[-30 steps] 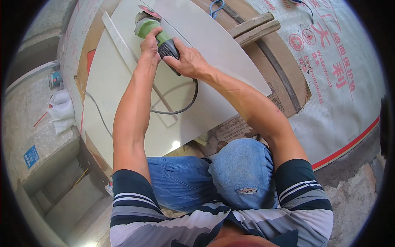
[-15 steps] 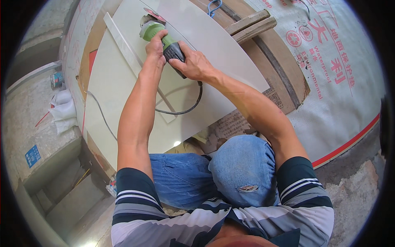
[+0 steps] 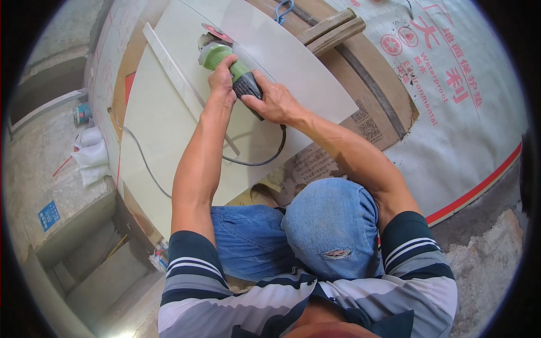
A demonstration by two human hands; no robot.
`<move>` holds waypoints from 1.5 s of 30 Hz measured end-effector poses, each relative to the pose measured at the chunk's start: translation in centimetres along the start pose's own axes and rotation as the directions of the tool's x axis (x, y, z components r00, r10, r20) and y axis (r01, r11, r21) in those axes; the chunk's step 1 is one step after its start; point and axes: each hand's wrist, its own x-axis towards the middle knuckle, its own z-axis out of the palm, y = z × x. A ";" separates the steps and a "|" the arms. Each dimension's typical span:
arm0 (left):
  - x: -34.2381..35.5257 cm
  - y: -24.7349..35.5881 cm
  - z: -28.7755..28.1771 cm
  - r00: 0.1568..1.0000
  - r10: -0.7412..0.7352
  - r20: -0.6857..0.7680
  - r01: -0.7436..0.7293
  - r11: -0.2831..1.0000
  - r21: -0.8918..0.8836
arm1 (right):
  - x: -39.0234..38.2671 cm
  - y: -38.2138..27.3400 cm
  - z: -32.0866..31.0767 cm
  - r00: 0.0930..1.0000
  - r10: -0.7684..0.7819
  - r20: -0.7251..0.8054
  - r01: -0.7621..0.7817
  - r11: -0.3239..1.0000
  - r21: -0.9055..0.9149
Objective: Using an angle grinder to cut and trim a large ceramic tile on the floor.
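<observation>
My left hand (image 3: pixel 222 81) grips the green body of an angle grinder (image 3: pixel 217 56) near its head, while my right hand (image 3: pixel 271 101) is wrapped round its black rear housing. The red disc (image 3: pixel 217 32) sits on or just over a thin straight line on a large pale glossy tile (image 3: pixel 298 87); I cannot tell whether it touches. A narrow white strip (image 3: pixel 172 70) lies along the tile to the left of the grinder, partly hidden by my left forearm. The black power cord (image 3: pixel 259 160) loops below my hands.
Wooden battens (image 3: pixel 329 31), a blue loop (image 3: pixel 282 10) and brown cardboard (image 3: pixel 383 107) lie beside and under the tile. Printed protective sheeting (image 3: pixel 451 158) covers the right side. At left are white sacks (image 3: pixel 91 155), a can (image 3: pixel 81 114) and a concrete step edge (image 3: pixel 67 231).
Both hands and the grinder have shifted right and downward in the view, along the line toward my body. The background has also shifted slightly with the camera. Both hands keep their grip.
</observation>
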 end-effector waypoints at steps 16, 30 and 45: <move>6.1 2.7 -0.4 0.999 -0.030 0.009 0.030 0.999 0.029 | 5.7 0.2 1.5 0.999 -0.018 -0.031 0.019 0.999 0.030; 4.7 1.6 -0.5 0.999 -0.011 0.046 0.010 0.999 0.034 | 4.0 0.2 1.2 0.999 -0.009 -0.034 0.011 0.999 0.053; -1.4 -0.7 0.4 1.000 -0.010 -0.019 0.011 1.000 0.015 | -1.1 -0.4 -0.4 0.999 0.043 0.007 -0.043 0.997 0.071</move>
